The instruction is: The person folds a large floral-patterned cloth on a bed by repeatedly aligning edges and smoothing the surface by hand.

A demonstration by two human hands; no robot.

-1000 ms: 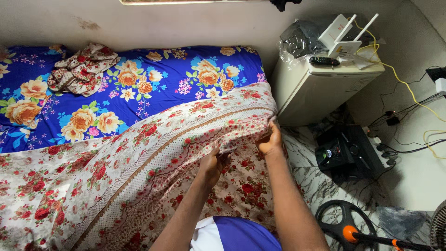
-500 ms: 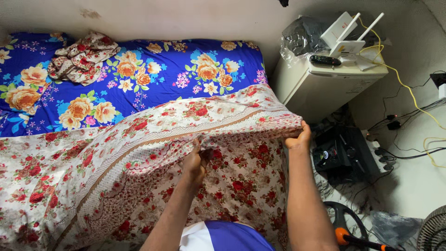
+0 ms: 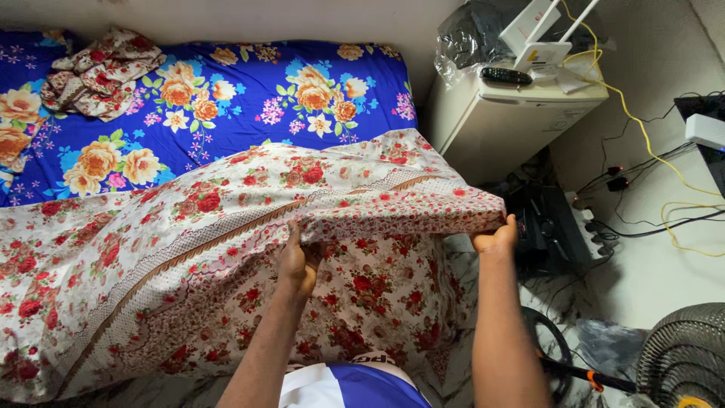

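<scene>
- Your left hand [image 3: 297, 261] is closed on the hem of the red-rose bedsheet [image 3: 189, 249], fingers curled over the edge with the thumb hidden under the cloth.
- Your right hand [image 3: 496, 238] pinches the same hem at its corner, well apart from the left, so the edge runs taut between them and hangs past the foot of the bed.
- The rose sheet covers the near half of the bed; its far edge lies in a slanted line across the blue floral sheet [image 3: 249, 98], which shows bare up to the wall.
- To your right there is little room: a small white fridge [image 3: 513, 125] stands just beside the bed corner, and a black speaker unit [image 3: 547, 230] sits on the floor near your right hand.
- Cables [image 3: 649, 143], yellow and black, trail over the floor and wall on the right; a fan [image 3: 683, 351] is cut off at the lower right corner.
- A crumpled floral cloth [image 3: 98, 68] lies at the top left of the bed, partly cut off by the frame.
- On the fridge sit a remote [image 3: 504, 75] and a white router [image 3: 540, 45], its antennas running out of view.
- The mattress under the sheets is hidden; the floor [image 3: 483, 302] is marbled tile, seen only in patches.
</scene>
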